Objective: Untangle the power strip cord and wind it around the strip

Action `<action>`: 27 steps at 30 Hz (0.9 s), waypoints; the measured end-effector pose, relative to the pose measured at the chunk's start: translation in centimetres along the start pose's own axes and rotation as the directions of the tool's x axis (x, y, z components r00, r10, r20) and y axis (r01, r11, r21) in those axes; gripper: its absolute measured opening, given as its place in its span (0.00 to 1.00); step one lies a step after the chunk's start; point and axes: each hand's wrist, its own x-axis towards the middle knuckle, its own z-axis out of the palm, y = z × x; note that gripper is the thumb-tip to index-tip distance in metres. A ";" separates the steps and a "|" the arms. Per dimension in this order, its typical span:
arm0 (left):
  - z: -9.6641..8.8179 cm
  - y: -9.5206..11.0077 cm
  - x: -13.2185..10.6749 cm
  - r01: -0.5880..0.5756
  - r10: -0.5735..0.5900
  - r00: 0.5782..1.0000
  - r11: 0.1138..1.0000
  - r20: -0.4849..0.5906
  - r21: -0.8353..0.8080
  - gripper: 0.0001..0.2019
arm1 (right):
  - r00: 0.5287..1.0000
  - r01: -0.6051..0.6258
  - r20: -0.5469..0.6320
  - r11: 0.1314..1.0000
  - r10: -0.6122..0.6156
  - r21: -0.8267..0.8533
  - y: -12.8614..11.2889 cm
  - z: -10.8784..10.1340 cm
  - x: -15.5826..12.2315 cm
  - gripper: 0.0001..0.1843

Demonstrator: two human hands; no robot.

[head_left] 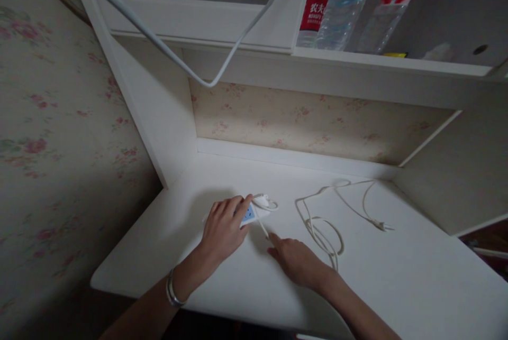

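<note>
My left hand point(223, 228) rests on a small white and blue power strip point(249, 214) lying on the white desk point(397, 282), fingers curled over its near side. My right hand point(296, 262) lies palm down just to the right, its fingertips pinching a thin white cable point(262, 225) that runs up to the strip. A short white cable loop point(265, 201) sits just behind the strip.
A longer white cord point(323, 229) with a plug point(381, 224) lies coiled on the desk to the right. A shelf above holds water bottles point(341, 7). A thick white cable point(174, 54) hangs across the upper cabinet. Floral wallpaper point(47, 160) covers the left wall.
</note>
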 end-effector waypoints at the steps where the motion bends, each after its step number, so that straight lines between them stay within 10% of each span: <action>1: 0.3 -0.2 0.1 0.020 -0.021 1.000 0.999 0.012 0.030 0.29 | 1.000 0.017 0.000 0.999 -0.017 -0.028 -0.3 0.1 -0.4 0.14; 8: 1.6 -0.2 0.0 -0.008 -0.001 0.997 0.993 0.079 0.119 0.29 | 0.968 0.048 -0.226 0.965 -0.108 -0.257 -1.5 -2.5 -1.8 0.06; 15: 2.1 1.8 -0.5 -0.167 0.154 0.972 0.984 0.175 0.059 0.27 | 0.844 0.277 -0.292 0.831 -0.451 -0.483 -1.1 -6.3 -1.0 0.12; 27: -4.0 4.2 -1.9 -0.423 0.496 0.829 0.858 0.257 -0.290 0.23 | 0.797 0.311 -0.331 0.814 -0.505 -0.491 4.2 -8.7 1.0 0.17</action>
